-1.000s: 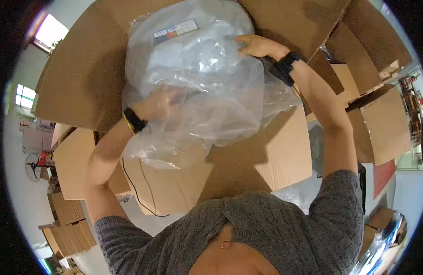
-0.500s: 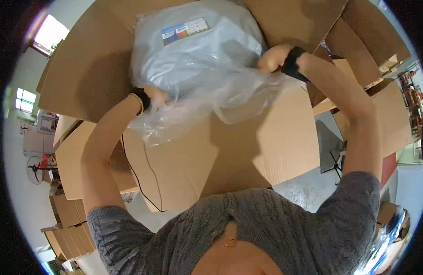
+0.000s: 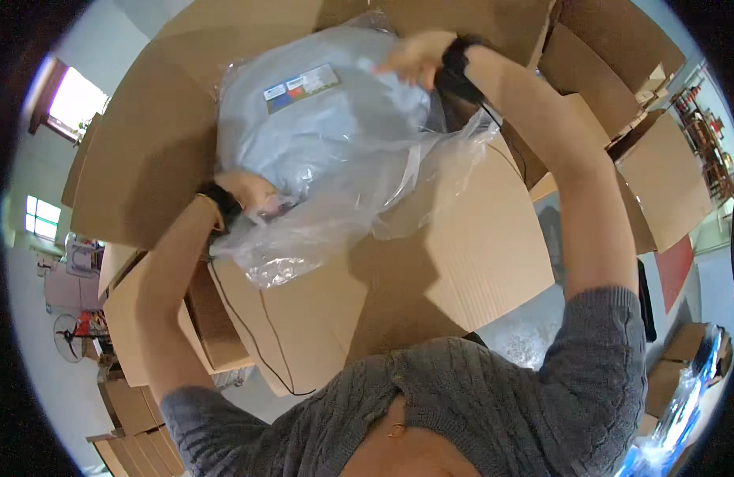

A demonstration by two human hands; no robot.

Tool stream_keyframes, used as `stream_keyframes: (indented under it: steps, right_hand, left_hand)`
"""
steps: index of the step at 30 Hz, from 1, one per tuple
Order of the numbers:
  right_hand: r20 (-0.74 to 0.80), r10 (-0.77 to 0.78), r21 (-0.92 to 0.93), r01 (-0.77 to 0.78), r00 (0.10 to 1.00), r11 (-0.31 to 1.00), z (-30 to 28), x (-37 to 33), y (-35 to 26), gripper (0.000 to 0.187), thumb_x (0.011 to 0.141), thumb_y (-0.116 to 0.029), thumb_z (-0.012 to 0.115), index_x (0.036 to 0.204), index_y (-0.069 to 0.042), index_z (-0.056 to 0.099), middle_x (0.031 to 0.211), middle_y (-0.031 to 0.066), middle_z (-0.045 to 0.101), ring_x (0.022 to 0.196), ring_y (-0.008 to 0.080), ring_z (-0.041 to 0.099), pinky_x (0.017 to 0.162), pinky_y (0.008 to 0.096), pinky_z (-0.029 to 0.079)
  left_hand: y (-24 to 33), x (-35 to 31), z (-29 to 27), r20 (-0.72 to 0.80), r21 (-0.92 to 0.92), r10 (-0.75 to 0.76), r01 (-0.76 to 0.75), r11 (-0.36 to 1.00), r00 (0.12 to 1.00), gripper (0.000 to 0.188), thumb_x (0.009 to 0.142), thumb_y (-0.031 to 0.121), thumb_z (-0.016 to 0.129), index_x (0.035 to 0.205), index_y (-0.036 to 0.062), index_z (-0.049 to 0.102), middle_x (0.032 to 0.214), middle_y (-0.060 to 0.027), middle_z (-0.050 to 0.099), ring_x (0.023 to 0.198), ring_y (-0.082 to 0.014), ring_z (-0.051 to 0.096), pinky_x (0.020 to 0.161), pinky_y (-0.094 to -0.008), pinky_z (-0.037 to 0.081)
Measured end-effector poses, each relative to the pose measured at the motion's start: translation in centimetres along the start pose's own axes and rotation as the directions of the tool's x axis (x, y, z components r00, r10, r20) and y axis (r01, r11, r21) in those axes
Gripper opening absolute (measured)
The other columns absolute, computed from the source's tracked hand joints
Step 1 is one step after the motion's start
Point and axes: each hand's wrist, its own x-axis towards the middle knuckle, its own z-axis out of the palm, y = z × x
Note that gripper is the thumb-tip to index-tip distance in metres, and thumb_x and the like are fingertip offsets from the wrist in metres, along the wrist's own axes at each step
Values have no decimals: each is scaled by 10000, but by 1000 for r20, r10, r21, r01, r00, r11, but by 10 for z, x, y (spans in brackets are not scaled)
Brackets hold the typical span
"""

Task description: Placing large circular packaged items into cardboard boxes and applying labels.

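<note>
A pale, bulky, soft-looking bundle (image 3: 319, 111) sits in a clear plastic bag (image 3: 359, 199) inside a large open cardboard box (image 3: 152, 135). Under the plastic shows a coloured label card (image 3: 302, 87). The bag's loose end spreads over the box's near flap (image 3: 462, 262). My left hand (image 3: 254, 193) is closed on the bag at its lower left, the plastic bunched by the fingers. Over the bundle's upper right, my right hand (image 3: 415, 60) has its fingers partly stretched out, slightly blurred, and appears to grip nothing. Both wrists wear dark bands.
Thin dark cords (image 3: 252, 334) hang over the near flap's left side. More open cardboard boxes (image 3: 669, 183) stand at the right, and others (image 3: 136, 401) at lower left. A fan (image 3: 68, 337) is at the far left. Shiny plastic wrapping (image 3: 669, 437) lies at lower right.
My right hand has let go of the bag's near right part and moved up and left over the bundle. My left hand has come slightly nearer, drawing plastic with it.
</note>
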Motion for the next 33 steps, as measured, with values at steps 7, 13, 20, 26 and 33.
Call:
stream_keyframes:
  steps: [7, 13, 20, 26, 33]
  right_hand:
    - [-362, -53, -92, 21, 931, 996, 9, 104, 79, 756, 852, -570, 578, 1335, -6, 435, 1260, 220, 513, 1057, 291, 567, 734, 440, 533]
    - [-470, 13, 625, 322, 882, 711, -5, 136, 103, 734, 926, -618, 356, 1391, -52, 408, 1422, 190, 391, 1318, 278, 344, 1014, 419, 357]
    - [-437, -252, 694, 502, 863, 516, 14, 102, 33, 595, 913, -577, 476, 1084, -23, 610, 942, 163, 644, 830, 234, 612, 712, 370, 506]
    - [-628, -367, -244, 274, 686, 930, -40, 208, 201, 316, 863, -237, 560, 941, 55, 652, 903, 144, 682, 764, 265, 668, 613, 401, 534]
    - [-573, -161, -239, 23, 804, 971, 32, 222, 106, 377, 876, -321, 534, 996, 13, 661, 975, 175, 669, 887, 296, 640, 722, 420, 500]
  left_hand:
    - [-7, 1, -119, -504, -541, 88, -394, 743, 859, 305, 873, 305, 638, 1025, 42, 668, 882, -71, 683, 767, -152, 609, 718, -316, 493]
    - [50, 112, -185, -805, 301, 486, -472, 829, 340, 191, 846, 171, 607, 933, 9, 658, 938, -130, 667, 889, -303, 623, 776, -394, 495]
    - [81, 164, -182, -502, 367, 414, -246, 897, 760, 180, 819, 182, 599, 771, 21, 665, 751, -164, 636, 783, -374, 602, 829, -433, 465]
    - [79, 191, -217, -466, 491, 484, -238, 838, 740, 241, 823, 229, 605, 699, 28, 652, 700, -166, 622, 782, -352, 599, 812, -418, 456]
    - [36, 144, -207, -466, 471, 340, -96, 877, 817, 139, 747, 173, 682, 797, 44, 673, 878, -152, 654, 931, -324, 603, 868, -441, 451]
